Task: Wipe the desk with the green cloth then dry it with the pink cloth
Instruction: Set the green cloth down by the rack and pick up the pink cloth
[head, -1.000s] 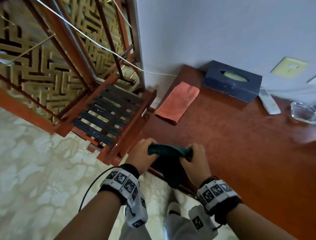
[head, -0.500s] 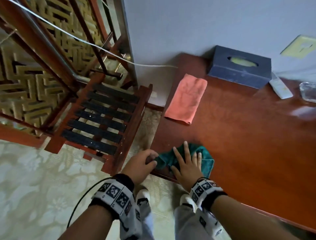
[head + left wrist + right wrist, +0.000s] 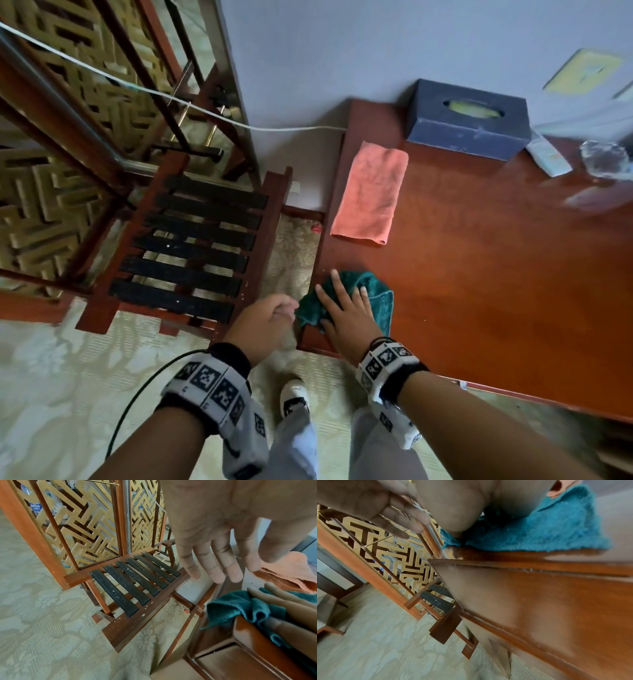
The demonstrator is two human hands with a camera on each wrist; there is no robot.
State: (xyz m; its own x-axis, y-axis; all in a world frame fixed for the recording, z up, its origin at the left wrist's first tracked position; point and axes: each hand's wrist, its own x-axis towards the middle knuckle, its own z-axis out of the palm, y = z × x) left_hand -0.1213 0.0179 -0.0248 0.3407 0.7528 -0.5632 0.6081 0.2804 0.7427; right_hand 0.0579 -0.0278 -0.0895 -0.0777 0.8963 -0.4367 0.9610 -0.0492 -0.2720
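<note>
The green cloth (image 3: 373, 294) lies bunched on the red-brown desk (image 3: 479, 281) at its front left corner. My right hand (image 3: 342, 308) presses flat on the cloth with the fingers spread and straight. Just off the desk's left edge, my left hand (image 3: 270, 315) hangs with relaxed fingers and holds nothing. The left wrist view shows its fingers (image 3: 214, 568) straight above the floor, beside the green cloth (image 3: 236, 605). The pink cloth (image 3: 370, 195) lies folded flat along the desk's left edge, farther back. In the right wrist view, the green cloth (image 3: 539, 527) reaches the desk's front edge.
At the back of the desk stand a dark blue tissue box (image 3: 469, 126), a white remote (image 3: 548, 157) and a glass dish (image 3: 603, 161). A wooden rack with black straps (image 3: 191, 246) stands left of the desk. A white cable (image 3: 205, 113) runs to the wall.
Both hands held the green cloth at the desk's edge. The right hand then laid it down and flattened on it. The left hand has let go of its corner.
</note>
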